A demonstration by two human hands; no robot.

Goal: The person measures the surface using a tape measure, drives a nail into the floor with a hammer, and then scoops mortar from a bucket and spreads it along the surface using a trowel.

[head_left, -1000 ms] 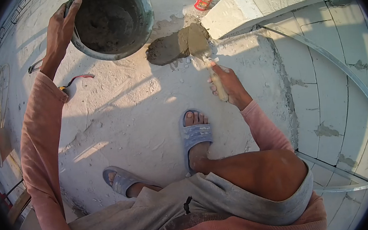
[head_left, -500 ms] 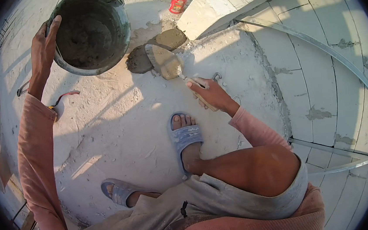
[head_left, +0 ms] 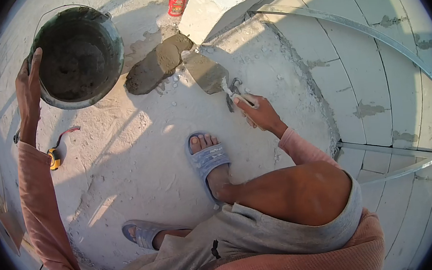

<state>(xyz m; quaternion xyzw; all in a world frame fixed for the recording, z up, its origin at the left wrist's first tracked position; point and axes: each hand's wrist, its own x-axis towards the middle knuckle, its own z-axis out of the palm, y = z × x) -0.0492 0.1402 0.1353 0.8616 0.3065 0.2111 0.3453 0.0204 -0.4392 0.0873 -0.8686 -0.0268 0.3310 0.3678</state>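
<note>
My left hand [head_left: 29, 92] grips the left rim of a dark bucket [head_left: 83, 102], thumb along the edge. The bucket stands tilted toward me, with wet grey mortar [head_left: 74, 65] inside. My right hand [head_left: 261, 113] is closed around the handle of a trowel [head_left: 205, 73]. Its mortar-smeared blade points up and left, low over the floor; I cannot tell whether it touches. Left of the blade, a mound of wet mortar [head_left: 149, 71] lies on the floor, reaching toward the corner of a pale block [head_left: 210, 9]. A dark metal object lies partly hidden beside the trowel's neck.
A bottle with a red label [head_left: 177, 2] stands near the pale block. A yellow tape measure [head_left: 54, 158] rests by my left forearm. At right, a curved metal strip [head_left: 350, 29] crosses the pale block wall [head_left: 360, 81]. My sandalled foot [head_left: 208, 151] is below the trowel.
The trowel has moved right, off the mortar mound, whose uncovered part looks longer now. The bucket and floor sit further left and lower as the view has shifted. My left hand keeps its grip.
</note>
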